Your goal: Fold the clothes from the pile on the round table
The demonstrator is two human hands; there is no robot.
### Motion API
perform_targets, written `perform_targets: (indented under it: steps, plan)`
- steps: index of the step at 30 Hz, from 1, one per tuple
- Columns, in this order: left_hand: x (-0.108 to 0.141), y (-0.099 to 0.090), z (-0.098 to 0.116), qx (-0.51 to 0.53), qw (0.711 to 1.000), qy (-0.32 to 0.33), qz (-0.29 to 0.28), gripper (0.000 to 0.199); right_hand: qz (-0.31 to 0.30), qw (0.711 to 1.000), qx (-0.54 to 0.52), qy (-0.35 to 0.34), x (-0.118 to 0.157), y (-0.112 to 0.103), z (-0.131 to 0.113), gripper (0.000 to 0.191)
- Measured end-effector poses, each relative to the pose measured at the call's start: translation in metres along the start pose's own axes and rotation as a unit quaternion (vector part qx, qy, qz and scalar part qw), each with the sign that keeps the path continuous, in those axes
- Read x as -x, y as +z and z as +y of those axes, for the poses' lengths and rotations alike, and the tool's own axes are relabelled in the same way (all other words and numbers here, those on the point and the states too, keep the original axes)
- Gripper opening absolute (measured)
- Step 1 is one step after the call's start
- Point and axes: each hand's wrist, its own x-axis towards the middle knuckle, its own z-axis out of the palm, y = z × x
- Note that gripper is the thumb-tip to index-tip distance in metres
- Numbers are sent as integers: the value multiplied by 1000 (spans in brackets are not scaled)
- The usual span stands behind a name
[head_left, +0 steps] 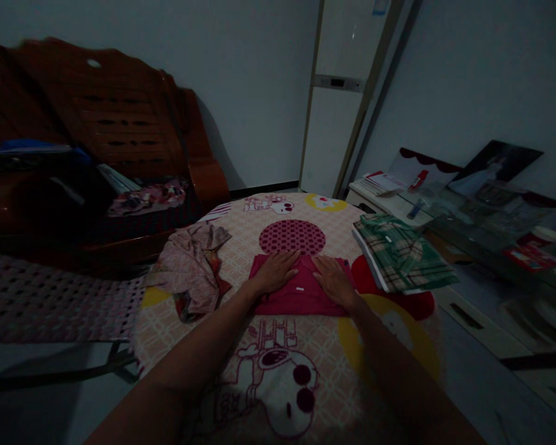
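A magenta garment (301, 303), folded into a flat rectangle with a small white label on top, lies in the middle of the round table (333, 358). My left hand (277, 270) rests flat on its left half, fingers stretched out. On its right half lies my right hand (332, 279), also flat and spread. To the left is a crumpled pinkish garment (192, 259) with some orange-red patterned cloth under it. A green plaid garment (401, 250), folded over something white, sits at the table's right side.
The tablecloth bears cartoon dog prints. A wooden bench (115, 117) with cloth on its seat stands behind left, a woven chair (60, 296) nearer. A tall white air conditioner (336, 111) stands at the back. On the right, a glass-topped cabinet (482, 228) holds papers and small items.
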Motion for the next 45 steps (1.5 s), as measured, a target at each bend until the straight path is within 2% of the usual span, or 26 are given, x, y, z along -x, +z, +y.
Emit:
perform_targets:
  steps: [16, 23, 29, 31, 34, 36, 40, 43, 45]
  plan:
    - [1, 4, 2, -18, 1000, -4, -6, 59, -1, 1000, -2, 8, 1, 2, -1, 51]
    - [3, 0, -3, 41, 999, -30, 18, 57, -2, 1000, -7, 7, 2, 4, 1, 52]
    - [0, 2, -6, -16, 998, -63, -8, 62, -8, 1000, 12, 1, 1, 2, 0, 51]
    - [0, 1, -7, 8, 998, -68, -9, 60, -7, 1000, 15, 3, 1, 2, 0, 51]
    - [1, -5, -12, 57, 995, -82, 23, 56, -7, 1000, 18, 10, 2, 3, 1, 52]
    - [3, -8, -14, 42, 995, -90, 30, 54, -10, 1000, 17, 11, 3, 4, 1, 52]
    - [6, -9, -15, -38, 995, -89, -13, 53, -20, 1000, 12, 12, 2, 3, 1, 52]
    - [5, -7, -18, -23, 996, -87, -13, 52, -20, 1000, 10, 12, 2, 2, 1, 52]
    - [5, -8, -22, -1, 996, -90, 12, 50, -17, 1000, 10, 12, 2, 2, 1, 52]
